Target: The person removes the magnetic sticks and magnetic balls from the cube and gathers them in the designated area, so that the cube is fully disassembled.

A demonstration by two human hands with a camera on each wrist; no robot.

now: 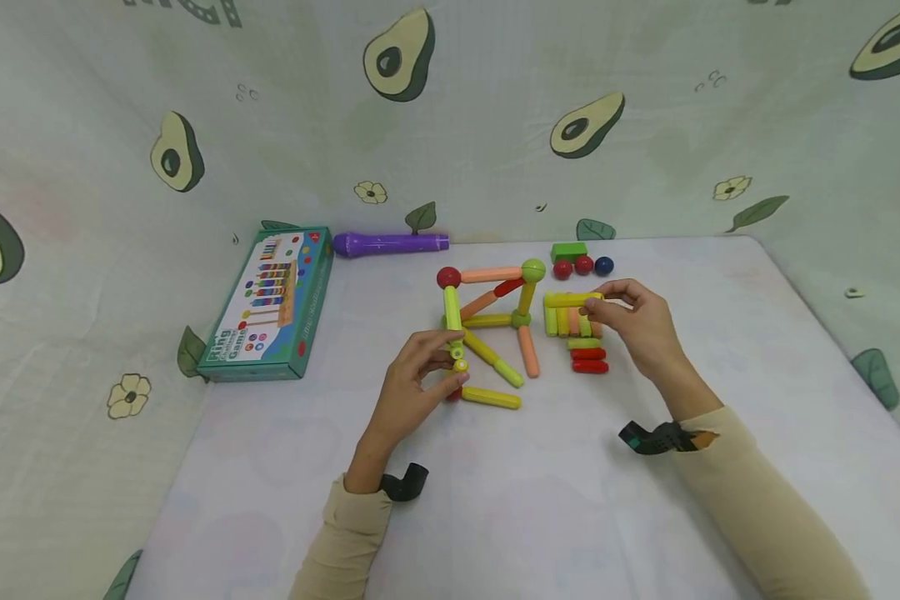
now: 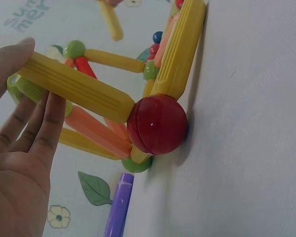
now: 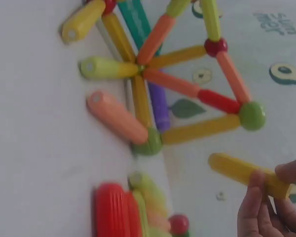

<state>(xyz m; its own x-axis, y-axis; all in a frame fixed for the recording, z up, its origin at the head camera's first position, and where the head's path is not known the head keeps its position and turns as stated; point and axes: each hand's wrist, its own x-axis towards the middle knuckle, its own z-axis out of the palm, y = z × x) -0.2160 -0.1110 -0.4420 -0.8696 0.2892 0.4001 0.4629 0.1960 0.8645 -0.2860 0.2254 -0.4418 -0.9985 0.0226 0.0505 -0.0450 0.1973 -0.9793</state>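
Note:
A half-built frame of magnetic sticks and balls stands on the table, with a red ball (image 1: 448, 277) and a green ball (image 1: 533, 270) at its upper corners. My left hand (image 1: 412, 383) pinches a yellow stick (image 2: 79, 89) that rises from a red ball (image 2: 158, 126) at the front corner. By those fingers is the end of a lime stick (image 1: 452, 310), which runs to the upper red ball. To the right of the frame, my right hand (image 1: 641, 325) holds another yellow stick (image 3: 237, 168) near one end, between thumb and fingers, raised above the loose sticks.
Loose sticks, including red ones (image 1: 589, 366), lie in a group right of the frame. Behind them sit a green block (image 1: 569, 252), two red balls (image 1: 573, 267) and a blue ball (image 1: 603, 266). A purple toy microphone (image 1: 390, 243) and a game box (image 1: 266, 304) lie back left.

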